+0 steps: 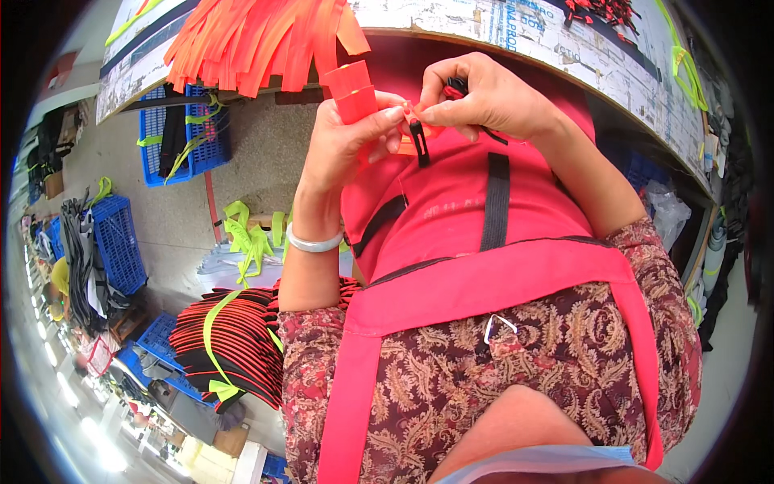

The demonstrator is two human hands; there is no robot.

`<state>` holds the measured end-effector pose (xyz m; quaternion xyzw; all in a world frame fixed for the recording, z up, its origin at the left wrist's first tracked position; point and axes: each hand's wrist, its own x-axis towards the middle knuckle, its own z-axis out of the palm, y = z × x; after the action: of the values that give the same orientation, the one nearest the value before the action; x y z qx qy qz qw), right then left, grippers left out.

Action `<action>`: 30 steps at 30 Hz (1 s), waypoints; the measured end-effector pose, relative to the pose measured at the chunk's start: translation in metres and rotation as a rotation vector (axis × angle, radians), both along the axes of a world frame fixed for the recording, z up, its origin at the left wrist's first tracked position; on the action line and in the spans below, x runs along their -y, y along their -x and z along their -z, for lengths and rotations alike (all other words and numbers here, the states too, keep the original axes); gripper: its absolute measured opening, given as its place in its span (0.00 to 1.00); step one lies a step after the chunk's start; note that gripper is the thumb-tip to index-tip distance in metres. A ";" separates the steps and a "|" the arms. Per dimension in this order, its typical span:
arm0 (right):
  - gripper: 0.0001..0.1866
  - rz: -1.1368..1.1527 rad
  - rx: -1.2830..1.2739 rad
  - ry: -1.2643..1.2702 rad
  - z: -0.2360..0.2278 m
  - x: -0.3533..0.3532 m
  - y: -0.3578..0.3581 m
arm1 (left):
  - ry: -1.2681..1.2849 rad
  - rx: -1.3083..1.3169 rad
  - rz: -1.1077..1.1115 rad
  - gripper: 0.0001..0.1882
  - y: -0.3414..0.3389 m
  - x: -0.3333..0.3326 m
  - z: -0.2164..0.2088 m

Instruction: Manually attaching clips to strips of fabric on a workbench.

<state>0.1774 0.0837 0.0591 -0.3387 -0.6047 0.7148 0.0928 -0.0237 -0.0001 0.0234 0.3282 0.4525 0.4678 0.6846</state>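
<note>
Orange strap (pixel 355 93) is pinched by left hand (pixel 343 141); black buckle (pixel 417 139) pinched by right hand (pixel 492 101). Strap end should be kept flat while threaded.

1. orange strap (pixel 352 90), folded at its end, held upright above a red apron.
2. small black buckle (pixel 417 137) hanging on the strap between both hands' fingertips.

A worn, paper-covered work surface (pixel 556 40) curves across the top. A pile of orange fabric strips (pixel 258 36) hangs over its near edge at the left; small red-and-black clips (pixel 601 12) lie by the far edge; yellow-green webbing (pixel 685 68) lies near its right end.
</note>
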 end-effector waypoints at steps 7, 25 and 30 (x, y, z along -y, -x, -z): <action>0.10 0.255 -0.127 -0.027 0.010 0.000 0.004 | 0.036 0.063 0.039 0.10 -0.013 0.000 -0.005; 0.07 0.107 -0.001 -0.149 0.000 0.011 0.002 | -0.013 0.098 -0.046 0.11 0.000 0.000 0.005; 0.06 0.106 0.012 -0.164 -0.002 0.012 0.002 | -0.028 0.074 -0.039 0.11 0.000 0.001 0.003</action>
<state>0.1754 0.0713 0.0607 -0.3660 -0.6428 0.6550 0.1544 -0.0234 -0.0013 0.0204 0.3114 0.4264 0.4992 0.6870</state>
